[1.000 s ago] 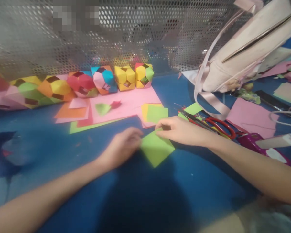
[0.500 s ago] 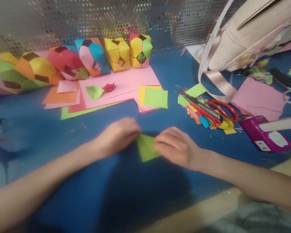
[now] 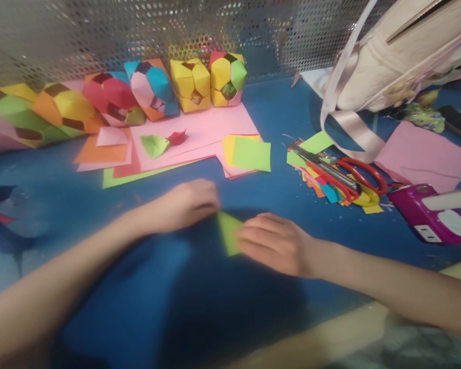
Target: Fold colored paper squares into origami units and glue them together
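Observation:
A small piece of green paper (image 3: 229,233) lies between my hands, low over the blue table. My left hand (image 3: 194,202) is closed, its fingertips pinching the paper's upper left corner. On the opposite side my right hand (image 3: 274,241) has its fingers pressed together over the right part of the paper, which they cover. Beyond my hands sits a stack of green, yellow and pink paper squares (image 3: 251,154). To its left, a folded green piece and a folded red piece (image 3: 154,146) rest on pink sheets.
Several folded paper balls (image 3: 190,84) line the perforated metal panel (image 3: 138,31) at the back. Right of my hands are red-handled scissors (image 3: 363,171) on paper scraps, a purple box-like device (image 3: 430,212), a pink sheet (image 3: 422,151) and a pale bag (image 3: 392,66) with a ribbon strap.
My right hand has slid left and slightly down over the green paper, so less of it shows. My left hand stays at the corner. The whole view has shifted a little.

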